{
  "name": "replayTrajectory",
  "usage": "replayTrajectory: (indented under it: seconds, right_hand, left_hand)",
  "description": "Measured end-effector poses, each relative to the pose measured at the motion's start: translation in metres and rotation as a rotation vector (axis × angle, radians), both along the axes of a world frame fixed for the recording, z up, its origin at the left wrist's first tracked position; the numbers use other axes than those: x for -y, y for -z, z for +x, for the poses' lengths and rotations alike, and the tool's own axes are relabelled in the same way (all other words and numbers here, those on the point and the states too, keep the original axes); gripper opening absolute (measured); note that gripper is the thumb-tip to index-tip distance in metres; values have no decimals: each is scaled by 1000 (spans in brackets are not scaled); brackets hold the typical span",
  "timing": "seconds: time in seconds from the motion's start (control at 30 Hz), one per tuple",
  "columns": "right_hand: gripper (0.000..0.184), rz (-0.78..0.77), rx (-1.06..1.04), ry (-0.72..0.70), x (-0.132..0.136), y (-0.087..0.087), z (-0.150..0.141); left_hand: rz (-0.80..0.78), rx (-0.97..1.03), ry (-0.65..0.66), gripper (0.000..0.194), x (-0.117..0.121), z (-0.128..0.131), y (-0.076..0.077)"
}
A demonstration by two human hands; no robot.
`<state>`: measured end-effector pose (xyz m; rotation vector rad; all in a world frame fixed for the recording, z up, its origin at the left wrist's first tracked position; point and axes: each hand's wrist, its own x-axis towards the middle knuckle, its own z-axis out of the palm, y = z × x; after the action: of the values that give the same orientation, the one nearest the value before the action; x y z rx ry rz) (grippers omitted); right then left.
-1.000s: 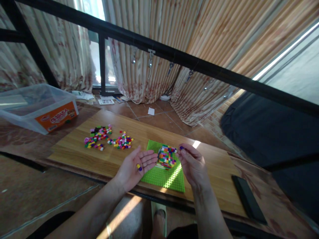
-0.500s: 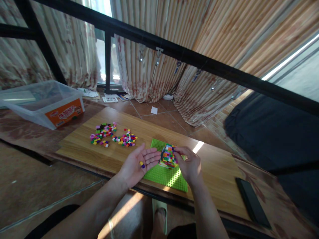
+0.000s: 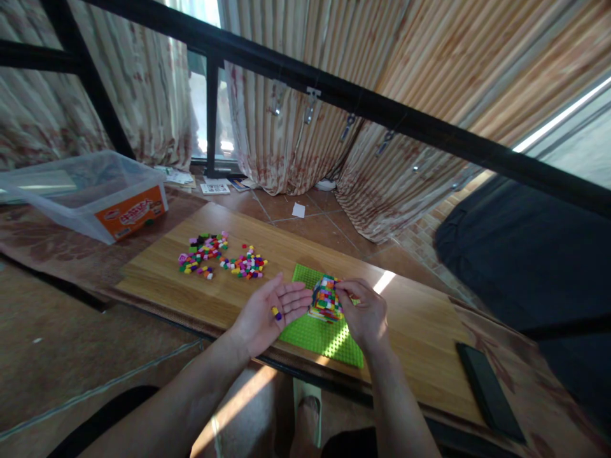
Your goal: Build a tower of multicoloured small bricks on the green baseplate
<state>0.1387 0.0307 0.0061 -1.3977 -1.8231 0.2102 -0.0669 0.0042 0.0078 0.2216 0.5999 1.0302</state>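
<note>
My left hand (image 3: 270, 312) is held palm up with its fingers stretched out. A few small toy building bricks (image 3: 276, 313), yellow and purple, lie on its palm. Its fingertips reach the left side of a block-shaped, multicoloured brick structure (image 3: 327, 299). This structure stands on a green studded baseplate (image 3: 303, 337). At its upper right edge, my right hand (image 3: 365, 312) has thumb and forefinger pinched together. A small dark bluish brick shows at those fingertips, partly hidden by them.
Loose bricks lie in two heaps, one heap (image 3: 203, 251) farther left and another heap (image 3: 248, 262) nearer, on the wooden board (image 3: 162, 273). A clear plastic bin (image 3: 90, 200) stands at the left. A dark flat object (image 3: 489, 391) lies at the right. A black metal rail (image 3: 363, 102) crosses above.
The whole view has shifted slightly, so everything appears a little farther right. Both hands keep nearly the same pose at the brick structure, and the bricks still lie on my left palm.
</note>
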Motion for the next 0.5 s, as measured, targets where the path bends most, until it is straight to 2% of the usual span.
replayTrajectory:
  seconds: [0.17,0.33,0.4,0.5]
  right_hand:
    - [13,17,-43,25,-1,1,0]
    - [18,12,-245,151,-3,0,3]
    - [23,-22,-327,197,-5,2,4]
    - [36,-139,-395,187,-9,9,4]
  left_hand:
    - [-9,-3,3,40,1,0,-1]
    - [-12,-18,-8,39,0,0,-2]
    - [-14,-21,-15,39,0,0,-2]
    - [-18,-21,-16,39,0,0,-1]
